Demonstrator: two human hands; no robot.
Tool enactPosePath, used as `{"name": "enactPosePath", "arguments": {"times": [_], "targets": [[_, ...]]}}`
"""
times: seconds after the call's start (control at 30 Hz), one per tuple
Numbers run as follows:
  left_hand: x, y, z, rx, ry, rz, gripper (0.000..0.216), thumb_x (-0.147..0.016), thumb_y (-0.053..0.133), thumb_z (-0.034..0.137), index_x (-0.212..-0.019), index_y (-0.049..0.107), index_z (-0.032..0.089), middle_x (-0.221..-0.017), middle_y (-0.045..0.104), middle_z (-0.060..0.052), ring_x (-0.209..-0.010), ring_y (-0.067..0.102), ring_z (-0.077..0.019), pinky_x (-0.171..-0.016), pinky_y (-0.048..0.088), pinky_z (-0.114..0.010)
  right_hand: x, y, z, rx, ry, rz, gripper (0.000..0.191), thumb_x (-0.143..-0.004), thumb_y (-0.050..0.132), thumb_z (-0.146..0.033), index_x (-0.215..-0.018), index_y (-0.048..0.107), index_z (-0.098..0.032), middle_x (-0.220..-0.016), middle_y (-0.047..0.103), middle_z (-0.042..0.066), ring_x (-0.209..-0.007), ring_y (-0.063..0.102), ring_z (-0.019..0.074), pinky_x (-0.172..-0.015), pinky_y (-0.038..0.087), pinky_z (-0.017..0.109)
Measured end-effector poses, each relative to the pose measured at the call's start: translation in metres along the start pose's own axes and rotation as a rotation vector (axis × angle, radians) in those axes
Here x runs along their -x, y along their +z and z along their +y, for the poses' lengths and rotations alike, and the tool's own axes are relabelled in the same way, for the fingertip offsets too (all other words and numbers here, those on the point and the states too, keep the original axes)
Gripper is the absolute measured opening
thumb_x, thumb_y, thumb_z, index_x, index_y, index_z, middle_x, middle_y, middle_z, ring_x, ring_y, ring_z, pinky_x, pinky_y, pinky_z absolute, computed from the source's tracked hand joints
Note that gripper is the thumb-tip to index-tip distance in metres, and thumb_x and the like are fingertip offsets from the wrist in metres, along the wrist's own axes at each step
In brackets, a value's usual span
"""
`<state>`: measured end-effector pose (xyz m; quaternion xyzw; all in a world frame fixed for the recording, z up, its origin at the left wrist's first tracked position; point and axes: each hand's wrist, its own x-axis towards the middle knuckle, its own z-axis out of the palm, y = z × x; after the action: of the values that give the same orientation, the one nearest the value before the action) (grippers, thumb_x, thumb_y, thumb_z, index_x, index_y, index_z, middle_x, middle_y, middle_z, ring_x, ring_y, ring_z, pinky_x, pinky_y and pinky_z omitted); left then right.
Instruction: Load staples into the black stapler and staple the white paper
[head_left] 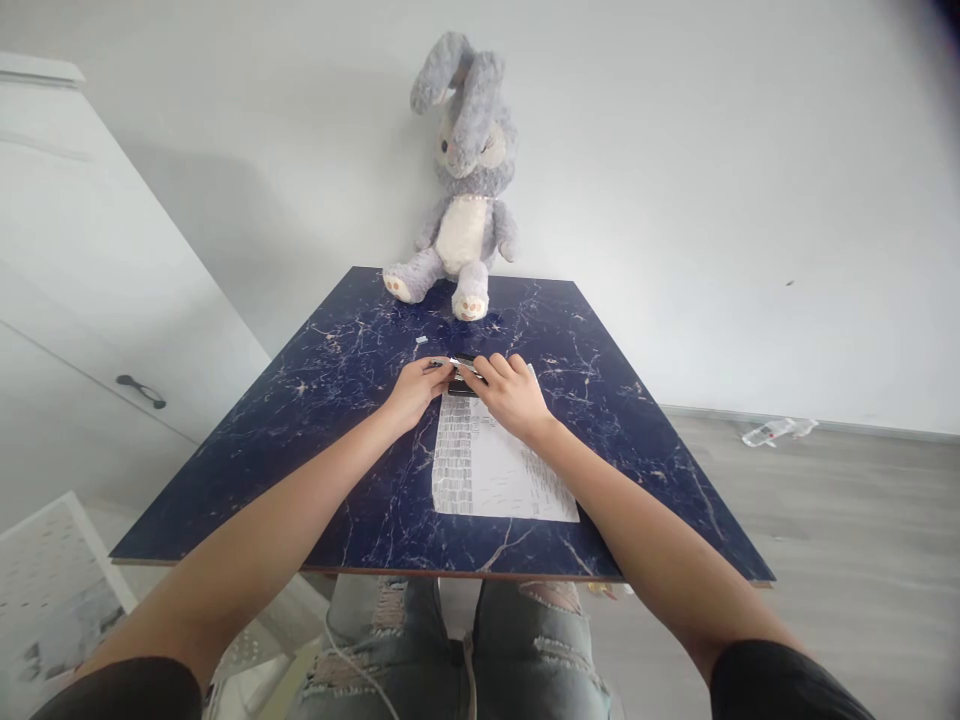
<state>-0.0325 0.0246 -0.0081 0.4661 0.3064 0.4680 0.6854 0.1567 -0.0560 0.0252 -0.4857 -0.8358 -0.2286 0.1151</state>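
Both my hands meet near the middle of a dark blue marble-patterned table. My left hand and my right hand are closed around a small dark object with a shiny metal part, held just above the far end of a printed white sheet. I cannot make out what the small object is. A tiny white scrap lies on the table just beyond my left hand.
A grey and white plush rabbit sits at the table's far edge against the white wall. A white cabinet with a dark handle stands at the left. A crumpled plastic bottle lies on the grey floor at the right.
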Motion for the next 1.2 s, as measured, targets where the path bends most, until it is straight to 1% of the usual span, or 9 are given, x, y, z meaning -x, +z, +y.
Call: {"name": "enactPosePath", "arguments": {"times": [0.1,0.17,0.27,0.33,0.4,0.53,0.8,1.0,1.2], "targets": [[-0.002,-0.001,0.0,-0.013,0.004,0.022,0.033,-0.074,0.092,0.031,-0.096,0.076,0.012,-0.094,0.078,-0.012,-0.091,0.075,-0.0229,-0.097,0.057,-0.042,0.0,0.002,0.001,-0.013,0.041,0.031,0.052,-0.1,0.045,-0.007,-0.147,0.058,-0.024,-0.115,0.062,0.015,-0.103,0.049,0.0305,-0.083,0.036,0.043],[-0.003,-0.001,0.001,-0.023,0.006,0.074,0.028,-0.076,0.09,0.026,-0.095,0.074,0.012,-0.094,0.079,-0.013,-0.09,0.076,-0.0234,-0.097,0.059,-0.044,0.001,0.004,0.005,-0.076,0.132,0.056,0.054,-0.093,0.051,-0.003,-0.142,0.063,-0.022,-0.113,0.062,0.015,-0.103,0.05,0.0311,-0.083,0.038,0.043],[-0.005,-0.003,0.003,-0.102,0.08,0.166,0.023,-0.08,0.085,0.023,-0.097,0.074,0.012,-0.092,0.079,-0.013,-0.084,0.076,-0.0233,-0.093,0.062,-0.046,0.004,0.008,0.017,-0.347,0.295,0.077,0.048,-0.085,0.057,-0.005,-0.129,0.069,-0.02,-0.108,0.062,0.013,-0.1,0.054,0.0288,-0.081,0.042,0.039],[-0.005,-0.005,0.004,-0.2,0.174,0.182,0.023,-0.085,0.08,0.027,-0.103,0.076,0.013,-0.094,0.079,-0.011,-0.083,0.076,-0.0224,-0.092,0.063,-0.046,0.007,0.009,0.029,-0.585,0.352,0.042,0.031,-0.083,0.062,-0.014,-0.113,0.072,-0.018,-0.1,0.061,0.009,-0.089,0.057,0.0244,-0.076,0.043,0.035],[-0.006,-0.007,0.005,-0.3,0.268,0.171,0.026,-0.089,0.077,0.032,-0.109,0.078,0.016,-0.098,0.079,-0.009,-0.086,0.076,-0.022,-0.092,0.063,-0.045,0.01,0.008,0.042,-0.772,0.343,-0.035,0.016,-0.08,0.068,-0.022,-0.095,0.07,-0.017,-0.091,0.059,0.004,-0.079,0.056,0.0203,-0.073,0.041,0.032],[-0.007,-0.011,0.002,-0.441,0.394,0.114,0.034,-0.091,0.075,0.04,-0.117,0.078,0.019,-0.105,0.079,-0.009,-0.093,0.075,-0.0228,-0.092,0.064,-0.043,0.016,0.005,0.059,-0.973,0.223,-0.185,0.016,-0.076,0.074,-0.028,-0.086,0.066,-0.017,-0.089,0.06,0.001,-0.076,0.055,0.0176,-0.072,0.038,0.031],[-0.002,-0.005,0.005,-0.595,0.493,-0.032,0.034,-0.093,0.074,0.045,-0.113,0.075,0.018,-0.105,0.079,-0.01,-0.096,0.076,-0.0234,-0.092,0.062,-0.039,0.019,0.011,0.062,-1.003,0.096,-0.222,0.028,-0.088,0.075,-0.044,-0.086,0.066,-0.018,-0.083,0.06,0.002,-0.076,0.054,0.0173,-0.072,0.04,0.032],[0.007,0.002,0.011,-0.692,0.574,-0.107,0.028,-0.1,0.066,0.042,-0.117,0.073,0.02,-0.108,0.078,-0.009,-0.098,0.076,-0.0223,-0.094,0.061,-0.038,0.016,0.01,0.055,-1.052,0.158,-0.072,0.041,-0.099,0.063,-0.055,-0.116,0.072,-0.02,-0.102,0.067,0.007,-0.089,0.062,0.0205,-0.076,0.046,0.033],[0.002,-0.001,0.007,-0.656,0.562,-0.097,0.023,-0.103,0.061,0.037,-0.116,0.067,0.019,-0.104,0.076,-0.008,-0.096,0.074,-0.0204,-0.092,0.06,-0.037,0.015,0.012,0.049,-0.969,0.13,-0.048,0.03,-0.096,0.067,-0.048,-0.103,0.07,-0.019,-0.095,0.067,0.005,-0.079,0.058,0.0174,-0.072,0.043,0.031]]}}
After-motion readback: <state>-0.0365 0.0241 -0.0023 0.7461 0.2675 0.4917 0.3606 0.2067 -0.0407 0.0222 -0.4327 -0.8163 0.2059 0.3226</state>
